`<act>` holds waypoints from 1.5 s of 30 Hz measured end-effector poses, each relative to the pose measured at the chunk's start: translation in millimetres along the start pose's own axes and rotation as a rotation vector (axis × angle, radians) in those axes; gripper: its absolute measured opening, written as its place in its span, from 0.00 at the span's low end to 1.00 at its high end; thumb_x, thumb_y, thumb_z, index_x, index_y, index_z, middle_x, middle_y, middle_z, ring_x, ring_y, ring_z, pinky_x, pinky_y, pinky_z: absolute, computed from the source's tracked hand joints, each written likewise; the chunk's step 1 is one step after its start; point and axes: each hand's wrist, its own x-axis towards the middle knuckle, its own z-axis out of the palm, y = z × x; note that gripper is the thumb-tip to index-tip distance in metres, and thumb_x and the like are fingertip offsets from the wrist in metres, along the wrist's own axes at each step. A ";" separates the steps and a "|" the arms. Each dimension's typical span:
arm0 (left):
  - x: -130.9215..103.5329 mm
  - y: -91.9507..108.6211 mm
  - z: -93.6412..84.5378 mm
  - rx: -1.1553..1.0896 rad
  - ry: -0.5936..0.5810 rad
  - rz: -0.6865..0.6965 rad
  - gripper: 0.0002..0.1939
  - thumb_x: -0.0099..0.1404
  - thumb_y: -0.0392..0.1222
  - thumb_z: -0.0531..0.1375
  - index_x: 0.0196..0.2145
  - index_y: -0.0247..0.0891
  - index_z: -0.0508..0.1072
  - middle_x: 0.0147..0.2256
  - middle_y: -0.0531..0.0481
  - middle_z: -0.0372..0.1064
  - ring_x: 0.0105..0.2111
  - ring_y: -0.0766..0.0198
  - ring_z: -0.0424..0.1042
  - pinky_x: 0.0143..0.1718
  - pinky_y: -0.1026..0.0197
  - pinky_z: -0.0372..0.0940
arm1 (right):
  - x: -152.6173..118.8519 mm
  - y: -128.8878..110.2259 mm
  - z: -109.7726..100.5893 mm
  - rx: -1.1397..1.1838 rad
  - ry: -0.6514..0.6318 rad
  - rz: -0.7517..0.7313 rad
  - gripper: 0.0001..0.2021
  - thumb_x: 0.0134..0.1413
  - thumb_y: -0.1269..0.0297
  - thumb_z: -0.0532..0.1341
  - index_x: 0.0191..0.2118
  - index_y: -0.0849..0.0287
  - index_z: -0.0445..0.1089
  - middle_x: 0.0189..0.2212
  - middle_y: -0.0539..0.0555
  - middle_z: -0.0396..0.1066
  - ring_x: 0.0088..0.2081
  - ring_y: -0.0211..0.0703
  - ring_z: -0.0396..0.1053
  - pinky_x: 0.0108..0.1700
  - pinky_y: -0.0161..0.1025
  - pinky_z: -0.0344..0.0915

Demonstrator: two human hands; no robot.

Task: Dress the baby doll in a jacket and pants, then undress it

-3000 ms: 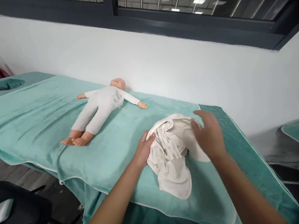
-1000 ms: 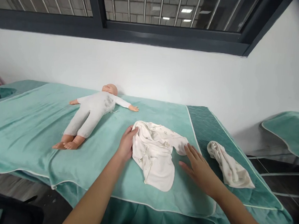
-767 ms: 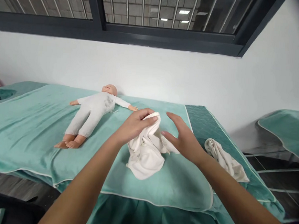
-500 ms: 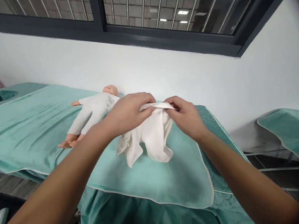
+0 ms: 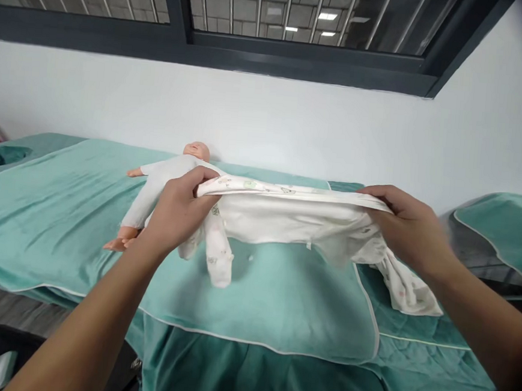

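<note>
A white baby garment (image 5: pixel 281 218) with a small print is stretched sideways above the green mat (image 5: pixel 278 317). My left hand (image 5: pixel 185 204) pinches one end of its folded upper edge, and my right hand (image 5: pixel 399 221) grips the other end. One printed sleeve or leg dangles below my left hand; another trails down to the right, beneath my right hand. Behind my left hand lies a baby doll (image 5: pixel 163 179) in a white suit, on its back, head toward the wall. My left hand and the garment hide part of its body.
Green covers (image 5: pixel 42 214) spread over the bed on the left. A white wall (image 5: pixel 267 117) and a dark-framed window (image 5: pixel 299 57) stand behind. Another green-covered surface (image 5: pixel 506 230) is at the right. A dark container (image 5: pixel 0 344) with white items sits at the lower left.
My hands have moved far apart, left hand to the left and right hand to the right. The garment, bunched and hanging between them before, is now pulled out wide.
</note>
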 end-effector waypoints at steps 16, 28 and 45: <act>56.8 -53.7 122.1 0.439 -0.015 0.045 0.19 0.65 0.41 0.58 0.54 0.38 0.69 0.52 0.38 0.69 0.52 0.44 0.67 0.47 0.46 0.65 | 22.5 41.9 121.9 -0.321 -0.074 -0.287 0.19 0.59 0.72 0.53 0.55 0.64 0.67 0.55 0.65 0.68 0.56 0.59 0.64 0.58 0.54 0.61; -62.9 -108.5 157.9 0.026 -0.102 0.272 0.13 0.69 0.29 0.50 0.45 0.39 0.70 0.44 0.46 0.70 0.46 0.56 0.67 0.51 0.51 0.65 | -102.6 4.1 209.6 -0.227 -0.393 -0.390 0.08 0.67 0.63 0.56 0.47 0.55 0.69 0.41 0.56 0.69 0.42 0.49 0.68 0.42 0.45 0.68; -63.5 -112.7 156.2 -0.025 -0.066 0.176 0.12 0.70 0.34 0.50 0.43 0.41 0.71 0.45 0.45 0.71 0.48 0.56 0.70 0.53 0.50 0.65 | -93.5 77.1 89.0 0.147 -0.201 0.036 0.07 0.61 0.60 0.59 0.38 0.54 0.74 0.38 0.53 0.75 0.33 0.42 0.70 0.38 0.40 0.68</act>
